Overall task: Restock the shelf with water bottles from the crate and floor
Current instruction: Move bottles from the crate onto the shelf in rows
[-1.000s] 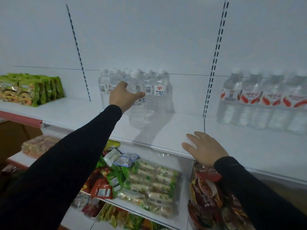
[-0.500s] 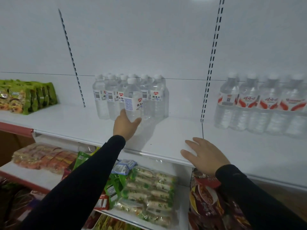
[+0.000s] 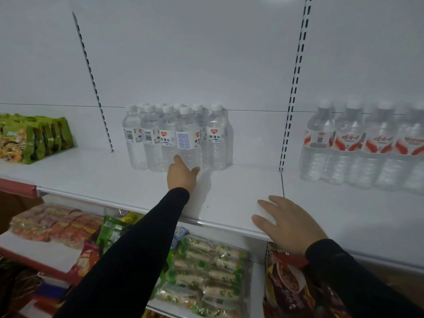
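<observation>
Closest to the camera, the right hand (image 3: pixel 290 222) lies flat on the front edge of the shelf (image 3: pixel 229 198), fingers spread and holding nothing, so I'd guess it's just bracing there. A bit further in, the left hand (image 3: pixel 182 174) reaches across the shelf and has its thumb and fingers round the base of the front water bottle (image 3: pixel 188 138), which is standing upright on the shelf, pushed right up against the cluster of bottles (image 3: pixel 149 136) behind it.

Progress-wise: that group looks about two rows deep, so a fair few are already up. There's loads of bare shelf in front and to either side, so plenty left to fill. Crate and floor aren't in view, so no idea how many bottles remain. Off to the right there's a separate blurry red-label batch (image 3: pixel 364 143).
</observation>
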`<state>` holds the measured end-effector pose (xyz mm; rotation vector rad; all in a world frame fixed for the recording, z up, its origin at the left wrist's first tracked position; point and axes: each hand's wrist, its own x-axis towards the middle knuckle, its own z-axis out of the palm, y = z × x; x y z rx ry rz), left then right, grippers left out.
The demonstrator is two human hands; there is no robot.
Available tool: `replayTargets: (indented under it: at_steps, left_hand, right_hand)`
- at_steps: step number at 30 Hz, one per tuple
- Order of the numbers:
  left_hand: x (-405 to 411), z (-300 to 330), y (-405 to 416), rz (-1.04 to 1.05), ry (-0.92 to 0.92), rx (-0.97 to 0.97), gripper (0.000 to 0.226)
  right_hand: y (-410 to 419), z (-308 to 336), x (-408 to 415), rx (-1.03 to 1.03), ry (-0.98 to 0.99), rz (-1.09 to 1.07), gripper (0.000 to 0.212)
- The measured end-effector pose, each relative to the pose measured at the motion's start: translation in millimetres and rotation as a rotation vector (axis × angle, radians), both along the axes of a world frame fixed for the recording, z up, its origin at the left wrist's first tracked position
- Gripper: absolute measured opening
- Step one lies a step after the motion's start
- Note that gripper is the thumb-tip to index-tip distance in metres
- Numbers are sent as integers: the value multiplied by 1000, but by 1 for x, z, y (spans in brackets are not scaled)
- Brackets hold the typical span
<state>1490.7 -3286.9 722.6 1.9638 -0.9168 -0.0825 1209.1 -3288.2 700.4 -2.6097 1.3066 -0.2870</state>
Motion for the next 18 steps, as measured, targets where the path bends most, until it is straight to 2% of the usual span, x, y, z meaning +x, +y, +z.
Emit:
replayTargets:
  at_steps: [9,18]
  left_hand:
    - [0,-5,-24,60,1,-56,61]
    - [5,4,6,-15,-12,87,62]
  right_hand:
    - [1,0,0,2,-13,-10,65]
    - [2,1,0,5,-48,-14,66]
